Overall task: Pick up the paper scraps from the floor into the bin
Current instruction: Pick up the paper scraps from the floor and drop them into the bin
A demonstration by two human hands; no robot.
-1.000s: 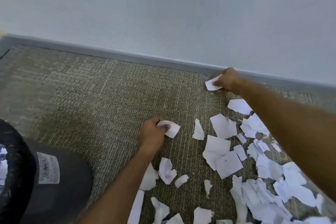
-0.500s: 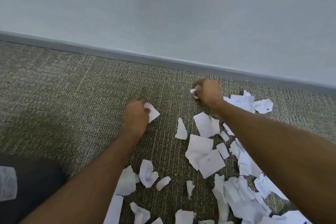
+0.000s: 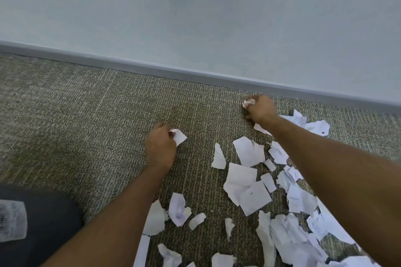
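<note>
The dark bin [image 3: 39,223] stands at the lower left, only partly in view, well apart from the main litter. The left hand [image 3: 160,147], wrist low over the carpet [image 3: 86,115], has its fingers curled round a white scrap [image 3: 179,136] that juts out to the right of its grip. The right hand [image 3: 259,109], arm stretched toward the skirting [image 3: 195,75], is closed on a crumpled scrap [image 3: 248,102] showing at the thumb side. Loose paper scraps [image 3: 247,188] cover the floor from centre to lower right. Probable risks: either grip is already occupied, so gathering further pieces may let the held paper slip out; the right forearm hangs over the pile and may scatter light pieces; carrying across to the bin may shed fragments.
</note>
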